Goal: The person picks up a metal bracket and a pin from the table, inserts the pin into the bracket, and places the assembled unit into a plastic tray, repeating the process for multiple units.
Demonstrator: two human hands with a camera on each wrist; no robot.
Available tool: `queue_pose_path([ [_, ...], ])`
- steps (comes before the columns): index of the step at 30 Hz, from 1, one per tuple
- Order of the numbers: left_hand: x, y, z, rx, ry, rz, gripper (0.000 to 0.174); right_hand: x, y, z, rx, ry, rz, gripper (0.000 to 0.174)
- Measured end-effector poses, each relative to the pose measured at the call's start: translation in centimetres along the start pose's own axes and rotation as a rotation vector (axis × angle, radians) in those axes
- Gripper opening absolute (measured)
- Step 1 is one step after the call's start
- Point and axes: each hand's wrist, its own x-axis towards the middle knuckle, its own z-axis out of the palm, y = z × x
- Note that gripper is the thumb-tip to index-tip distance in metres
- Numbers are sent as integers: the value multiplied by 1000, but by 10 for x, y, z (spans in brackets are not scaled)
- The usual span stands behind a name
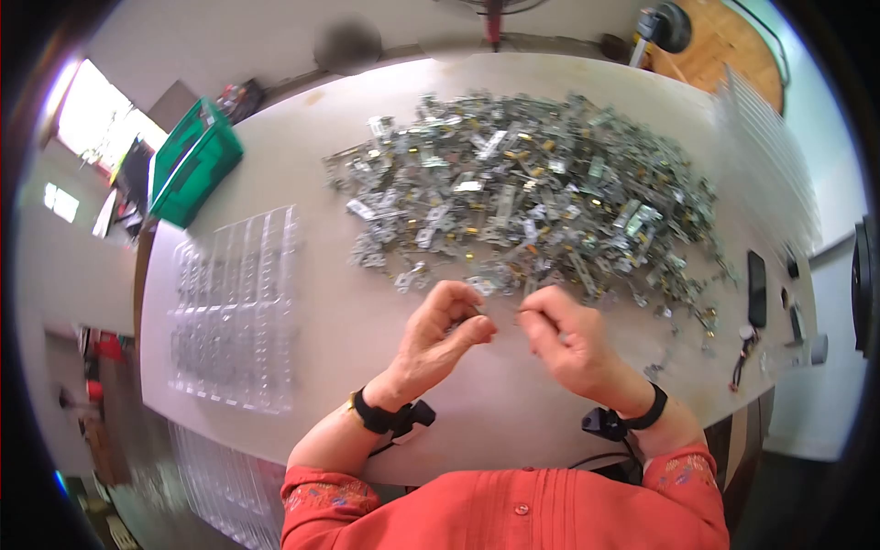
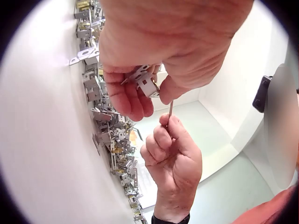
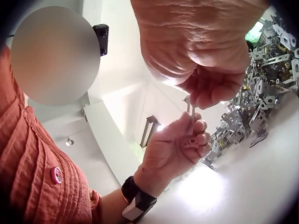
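In the head view my left hand (image 1: 433,335) and right hand (image 1: 579,346) face each other over the front of the table, a short gap apart. A small silver metal bracket (image 2: 148,87) with a square hole sits in the curled fingers of the left hand, partly hidden by them. Between the two hands stands a thin, narrow metal piece (image 2: 171,110). The right hand's thumb and fingers pinch its lower end in the left wrist view, and the left thumb is right at its upper end. Its full shape is hidden by the fingers.
A wide heap of small metal brackets (image 1: 513,192) covers the table (image 1: 321,321) beyond the hands. Clear plastic trays (image 1: 234,312) lie at left, with a green crate (image 1: 194,160) behind. A phone (image 1: 756,289) lies at right, near stacked clear trays (image 1: 765,165).
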Motion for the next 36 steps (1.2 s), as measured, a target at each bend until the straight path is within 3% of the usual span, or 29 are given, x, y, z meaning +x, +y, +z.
queue_pose_path([
  [1, 0, -4, -1, -58, -23, 11, 24, 2, 3, 0, 12, -36, -22, 5],
  [3, 1, -3, 3, -62, -42, 65, 24, 8, 11, 2, 88, 134, -223, 9],
  [4, 1, -5, 1, -64, -91, 52, 26, 9, 11, 4, 107, 96, -244, 9],
  [6, 0, -4, -2, -19, -167, -5, 30, 7, 6, 6, 354, 157, -171, 10],
  [12, 2, 5, -4, 133, -269, 13, 31, 4, 13, 3, 407, 3, -122, 11],
  [20, 1, 8, 7, 261, -100, 141, 27, 5, 3, 8, 347, 89, -65, 12],
  [25, 2, 5, 10, 521, -25, 322, 23, 7, 3, 7, 357, 98, -65, 12],
  [30, 3, 5, 11, 609, 68, 357, 22, 7, 5, 10, 386, 139, -69, 12],
  [32, 2, 11, 10, 627, 113, 351, 22, 9, 6, 11, 325, 252, -189, 10],
  [36, 1, 28, 2, 651, 261, 381, 23, 3, 7, 4, 398, 171, -170, 10],
])
